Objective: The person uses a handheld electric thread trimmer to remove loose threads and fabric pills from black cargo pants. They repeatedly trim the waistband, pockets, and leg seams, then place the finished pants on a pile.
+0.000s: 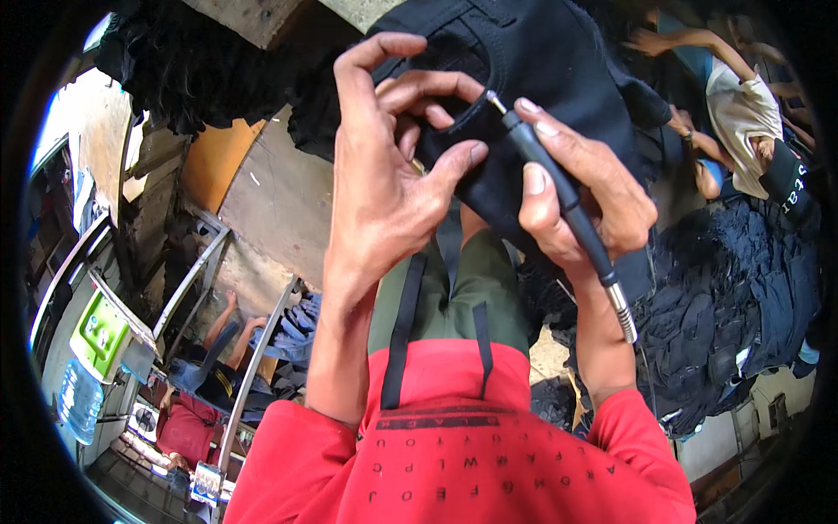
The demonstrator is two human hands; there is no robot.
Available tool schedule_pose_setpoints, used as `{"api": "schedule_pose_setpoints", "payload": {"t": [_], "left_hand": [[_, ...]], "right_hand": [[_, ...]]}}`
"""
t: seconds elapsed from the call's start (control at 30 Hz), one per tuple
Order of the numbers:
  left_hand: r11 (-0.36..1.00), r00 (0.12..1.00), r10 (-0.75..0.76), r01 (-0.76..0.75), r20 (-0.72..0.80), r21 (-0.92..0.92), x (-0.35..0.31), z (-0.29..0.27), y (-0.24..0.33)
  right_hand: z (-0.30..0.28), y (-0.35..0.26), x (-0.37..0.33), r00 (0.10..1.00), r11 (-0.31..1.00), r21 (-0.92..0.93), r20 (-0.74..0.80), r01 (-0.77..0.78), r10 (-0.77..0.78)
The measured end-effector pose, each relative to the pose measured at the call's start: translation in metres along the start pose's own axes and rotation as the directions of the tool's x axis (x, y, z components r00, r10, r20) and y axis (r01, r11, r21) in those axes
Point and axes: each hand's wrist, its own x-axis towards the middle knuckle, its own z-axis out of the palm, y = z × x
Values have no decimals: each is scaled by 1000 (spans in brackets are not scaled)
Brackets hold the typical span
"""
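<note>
Head view: black pen-shaped hand tool (567,196) is in the right hand (602,188), above the lap. Long axis runs diagonally, slim metal tip (492,98) toward upper left, ribbed metal sleeve (621,312) at the rear end toward lower right. Tool body is straight. Right grip: closed, thumb along the near side of the barrel, index finger stretched along the far side toward the tip, remaining fingers folded around it.

Left hand (384,166) is raised beside the tool, palm side partly showing. Thumb and index finger stand well apart; thumb points right, and the middle finger reaches right to the rim of an opening in the black garment (559,52), its fingertip just beside the tool tip. Cloth is dark around the lower fingers, so whether they pinch the edge cannot be told; contact between tip and cloth is likewise uncertain.

Garment spreads behind and above both hands, with seam stitching along the curved opening. Below: green legwear (489,297) with black straps, red shirt (463,454). Right side: heap of dark cloth (724,297); above it, a co-worker in a pale shirt (738,113).
</note>
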Motion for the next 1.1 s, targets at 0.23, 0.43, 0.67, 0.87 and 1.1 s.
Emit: {"api": "schedule_pose_setpoints", "payload": {"t": [0.23, 0.43, 0.67, 0.87, 1.1], "left_hand": [[1000, 999, 29, -29, -18, 6, -2, 0, 0], [997, 998, 63, -64, -28, -35, 4, 0, -3], [997, 999, 50, -49, -19, 55, 3, -2, 2], [995, 998, 55, -53, -11, 87, 2, -2, 2], [994, 999, 48, -48, -3, 97, 1, -4, 0]], "right_hand": [[-5, -4, -7, 994, 997, 27, 84, -68, 66], [3, -3, 2, 996, 996, -2, -24, -90, 90], [4, -9, 3, 991, 992, -29, -45, -125, 123], [4, -8, 3, 993, 992, -68, -61, -103, 98], [6, -10, 2, 986, 984, -82, -74, -156, 150]]}}
